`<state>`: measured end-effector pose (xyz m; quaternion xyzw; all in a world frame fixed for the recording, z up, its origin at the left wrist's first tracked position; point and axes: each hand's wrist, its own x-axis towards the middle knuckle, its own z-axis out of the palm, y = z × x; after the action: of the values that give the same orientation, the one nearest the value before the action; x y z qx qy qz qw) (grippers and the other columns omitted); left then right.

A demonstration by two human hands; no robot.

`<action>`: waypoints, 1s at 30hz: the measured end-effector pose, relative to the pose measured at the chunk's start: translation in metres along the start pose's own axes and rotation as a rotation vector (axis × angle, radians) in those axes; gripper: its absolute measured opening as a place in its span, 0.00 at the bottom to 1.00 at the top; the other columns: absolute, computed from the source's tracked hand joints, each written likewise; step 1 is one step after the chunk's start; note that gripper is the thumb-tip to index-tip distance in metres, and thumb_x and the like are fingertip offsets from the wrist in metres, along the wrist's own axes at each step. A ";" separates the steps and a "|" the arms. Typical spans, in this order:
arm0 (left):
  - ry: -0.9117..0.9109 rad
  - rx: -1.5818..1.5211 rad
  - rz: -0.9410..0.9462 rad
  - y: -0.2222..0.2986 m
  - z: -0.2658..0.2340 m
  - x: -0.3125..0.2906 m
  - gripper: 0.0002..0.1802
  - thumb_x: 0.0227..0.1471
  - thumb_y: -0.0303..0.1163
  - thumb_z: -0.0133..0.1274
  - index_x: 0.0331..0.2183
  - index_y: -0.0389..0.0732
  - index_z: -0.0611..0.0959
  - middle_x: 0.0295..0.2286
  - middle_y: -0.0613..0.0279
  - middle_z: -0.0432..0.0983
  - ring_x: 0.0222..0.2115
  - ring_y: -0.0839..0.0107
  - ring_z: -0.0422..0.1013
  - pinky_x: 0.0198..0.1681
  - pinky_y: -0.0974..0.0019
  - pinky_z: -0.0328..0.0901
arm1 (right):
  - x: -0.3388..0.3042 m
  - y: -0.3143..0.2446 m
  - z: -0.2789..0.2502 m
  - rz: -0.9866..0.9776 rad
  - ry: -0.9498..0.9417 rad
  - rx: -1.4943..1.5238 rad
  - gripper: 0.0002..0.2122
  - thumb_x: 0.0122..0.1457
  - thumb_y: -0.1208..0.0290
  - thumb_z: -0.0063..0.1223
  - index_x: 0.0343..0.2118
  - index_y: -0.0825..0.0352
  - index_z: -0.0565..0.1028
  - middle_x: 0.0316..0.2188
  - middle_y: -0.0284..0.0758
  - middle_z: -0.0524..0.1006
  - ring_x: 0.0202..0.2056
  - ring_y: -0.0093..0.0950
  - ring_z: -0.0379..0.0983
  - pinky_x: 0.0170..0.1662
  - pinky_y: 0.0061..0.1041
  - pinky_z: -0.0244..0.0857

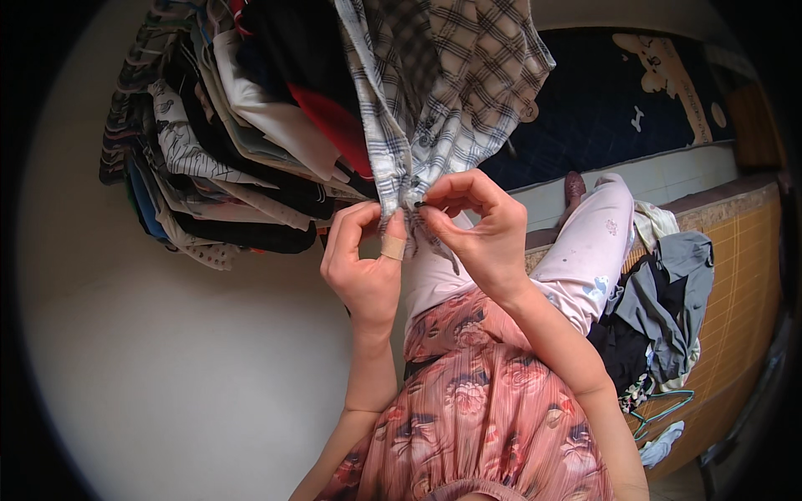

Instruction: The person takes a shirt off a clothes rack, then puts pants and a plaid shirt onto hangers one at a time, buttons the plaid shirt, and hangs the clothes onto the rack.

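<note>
A plaid shirt [480,75], white with dark checks, hangs in front of me at the top middle, its buttoned front toward me. Both hands pinch its front edges near the hem. My left hand [361,255], with a beige plaster round the thumb, grips the left front edge. Opposite it, my right hand [483,230] pinches the other edge with thumb and forefinger, at a small dark button [419,202]. The fingertips of the two hands almost meet there. Whether the button is in its hole cannot be made out.
Many garments on hangers [242,134] crowd the upper left beside a pale wall [184,351]. A woven mat [735,275] at right bears a heap of clothes [668,292] and a turquoise hanger [664,409]. A dark blue rug [576,108] lies beyond my legs.
</note>
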<state>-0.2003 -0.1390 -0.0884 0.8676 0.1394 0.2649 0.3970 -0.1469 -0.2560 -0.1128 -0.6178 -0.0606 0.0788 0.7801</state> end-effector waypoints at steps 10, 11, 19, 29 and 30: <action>-0.024 0.107 0.097 0.004 0.013 -0.002 0.09 0.41 0.20 0.60 0.29 0.33 0.78 0.28 0.61 0.75 0.27 0.74 0.71 0.32 0.73 0.67 | 0.001 0.001 -0.003 -0.182 0.027 -0.215 0.08 0.43 0.84 0.57 0.29 0.70 0.74 0.25 0.32 0.76 0.26 0.20 0.73 0.32 0.17 0.67; -0.031 0.065 0.047 0.005 0.013 -0.003 0.09 0.42 0.20 0.60 0.29 0.33 0.78 0.28 0.62 0.75 0.28 0.75 0.71 0.33 0.73 0.68 | 0.001 0.001 -0.003 -0.074 0.005 -0.108 0.08 0.44 0.85 0.58 0.28 0.71 0.73 0.25 0.30 0.76 0.28 0.16 0.71 0.34 0.15 0.66; -0.046 -0.081 -0.031 0.000 0.011 -0.007 0.07 0.45 0.20 0.58 0.31 0.31 0.78 0.30 0.64 0.74 0.28 0.80 0.69 0.32 0.77 0.66 | 0.001 0.006 -0.003 0.016 0.001 0.024 0.06 0.45 0.83 0.56 0.28 0.71 0.73 0.24 0.31 0.76 0.27 0.17 0.73 0.32 0.16 0.68; -0.048 -0.113 -0.078 0.002 0.010 -0.006 0.08 0.43 0.21 0.59 0.31 0.33 0.80 0.29 0.59 0.76 0.29 0.73 0.73 0.33 0.73 0.68 | 0.005 0.002 -0.004 0.038 -0.004 0.011 0.07 0.45 0.82 0.57 0.28 0.71 0.73 0.24 0.31 0.76 0.27 0.17 0.74 0.33 0.16 0.68; -0.048 -0.114 -0.075 0.002 0.010 -0.006 0.08 0.43 0.21 0.59 0.31 0.33 0.80 0.29 0.59 0.76 0.29 0.73 0.73 0.33 0.73 0.68 | 0.005 0.003 -0.004 0.035 -0.003 0.010 0.07 0.45 0.82 0.57 0.28 0.71 0.73 0.24 0.31 0.76 0.27 0.17 0.74 0.33 0.16 0.68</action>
<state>-0.1994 -0.1490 -0.0950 0.8437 0.1470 0.2365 0.4589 -0.1415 -0.2584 -0.1164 -0.6146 -0.0507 0.0935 0.7817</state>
